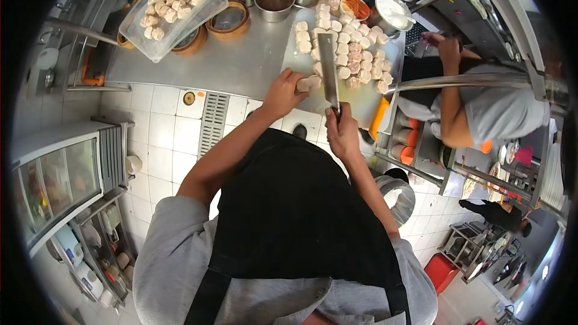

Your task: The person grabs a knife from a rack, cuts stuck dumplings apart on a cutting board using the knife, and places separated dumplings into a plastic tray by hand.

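My right hand [343,132] is wrapped round the handle of a cleaver [328,66], its long blade pointing away from me over the white cutting board [295,60]. Just left of the blade, my left hand [285,93] has its fingers curled against a short row of pale dumplings [309,83] at the board's near edge; its fingertips are partly hidden. Many more pale dumplings [355,54] stand in rows on the board, mostly right of and beyond the blade. Some of them look pinker.
A clear plastic tub [129,27] of dumplings sits at the left of the steel counter [241,60]. Metal pots [275,3] and bamboo steamers [229,30] line the back. An orange-handled tool [378,118] lies at the board's right edge. A co-worker's arm [451,90] is at the right.
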The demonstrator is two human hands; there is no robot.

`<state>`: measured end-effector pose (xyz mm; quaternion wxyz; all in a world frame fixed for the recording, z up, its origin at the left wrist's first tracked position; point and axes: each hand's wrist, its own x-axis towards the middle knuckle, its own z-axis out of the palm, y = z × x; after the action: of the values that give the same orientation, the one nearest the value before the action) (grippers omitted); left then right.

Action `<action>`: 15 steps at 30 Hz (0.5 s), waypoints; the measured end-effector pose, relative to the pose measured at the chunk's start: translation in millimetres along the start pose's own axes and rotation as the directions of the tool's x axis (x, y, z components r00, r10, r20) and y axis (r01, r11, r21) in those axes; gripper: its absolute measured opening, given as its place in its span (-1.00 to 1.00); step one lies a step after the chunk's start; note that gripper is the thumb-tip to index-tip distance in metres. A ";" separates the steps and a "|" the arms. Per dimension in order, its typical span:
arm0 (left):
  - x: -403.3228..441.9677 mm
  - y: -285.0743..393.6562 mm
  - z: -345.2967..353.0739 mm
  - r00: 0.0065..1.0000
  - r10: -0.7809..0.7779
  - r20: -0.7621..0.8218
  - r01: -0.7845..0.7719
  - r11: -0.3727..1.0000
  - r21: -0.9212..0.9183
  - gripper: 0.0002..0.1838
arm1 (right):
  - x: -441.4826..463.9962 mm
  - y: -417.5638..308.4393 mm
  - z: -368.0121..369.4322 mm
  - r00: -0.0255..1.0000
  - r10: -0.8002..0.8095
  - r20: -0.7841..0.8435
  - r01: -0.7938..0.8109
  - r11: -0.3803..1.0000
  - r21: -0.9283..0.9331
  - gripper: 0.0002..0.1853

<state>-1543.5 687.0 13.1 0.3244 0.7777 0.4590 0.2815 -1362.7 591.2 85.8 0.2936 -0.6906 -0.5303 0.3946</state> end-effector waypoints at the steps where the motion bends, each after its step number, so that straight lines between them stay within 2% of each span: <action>1: -4.0 3.8 1.2 0.995 -0.094 -0.017 0.092 0.990 -0.103 -0.53 | 3.2 3.5 6.1 0.998 -0.057 -0.008 0.057 0.997 -0.043 -0.69; 2: -7.6 3.9 5.4 0.995 -0.100 -0.016 0.098 0.989 -0.108 -0.53 | 5.7 5.3 11.5 0.993 -0.120 -0.012 0.119 0.991 -0.069 -0.69; 4: -12.8 4.4 11.4 0.992 -0.085 -0.097 0.074 0.991 -0.111 -0.56 | 11.7 9.6 20.0 0.988 -0.153 0.008 0.153 0.984 -0.096 -0.70; 7: -15.1 4.6 13.4 0.985 -0.115 -0.126 0.097 0.985 -0.140 -0.57 | 18.2 7.5 19.9 0.976 -0.216 0.008 0.215 0.969 -0.122 -0.70; 10: -18.4 4.4 15.8 0.976 -0.072 -0.205 0.040 0.987 -0.157 -0.59 | 14.5 -30.0 -0.7 0.982 -0.181 0.048 0.186 0.975 -0.119 -0.70; 11: -18.7 4.3 17.7 0.975 -0.075 -0.207 0.042 0.986 -0.161 -0.59 | 14.9 -25.8 -0.3 0.964 -0.265 -0.004 0.262 0.957 -0.120 -0.70; 15: -17.3 0.5 21.6 0.968 -0.106 -0.225 0.066 0.981 -0.182 -0.58 | 19.1 -6.3 14.6 0.928 -0.365 -0.076 0.359 0.930 -0.080 -0.74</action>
<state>-1534.6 666.0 -2.6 0.3463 0.6872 0.5012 0.3956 -1376.0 611.1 79.0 0.3621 -0.6071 -0.6473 0.2852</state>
